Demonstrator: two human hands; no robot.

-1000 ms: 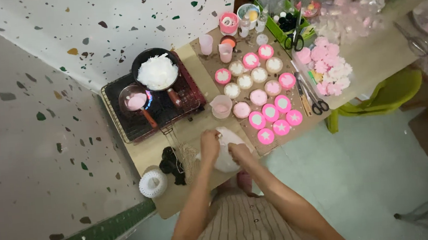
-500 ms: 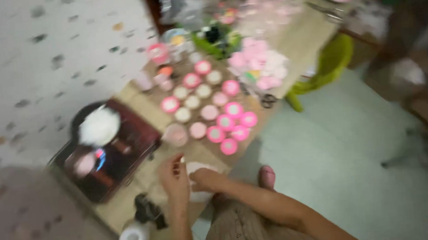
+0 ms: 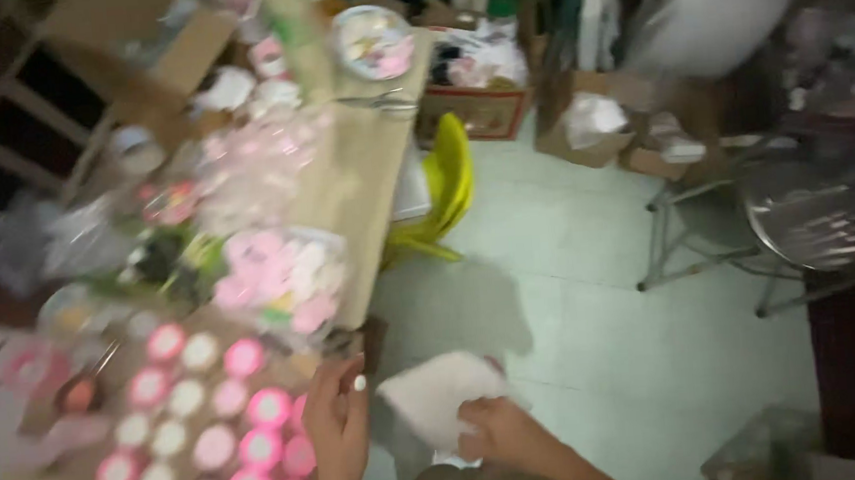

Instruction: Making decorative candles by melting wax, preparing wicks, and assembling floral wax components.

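Over green floor, white bag (image 3: 439, 398) sits between both hands, right hand (image 3: 501, 433) gripping.

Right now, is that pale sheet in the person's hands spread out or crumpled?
Spread out: the pale sheet lies fairly flat, right hand gripping its lower edge, left hand beside it.
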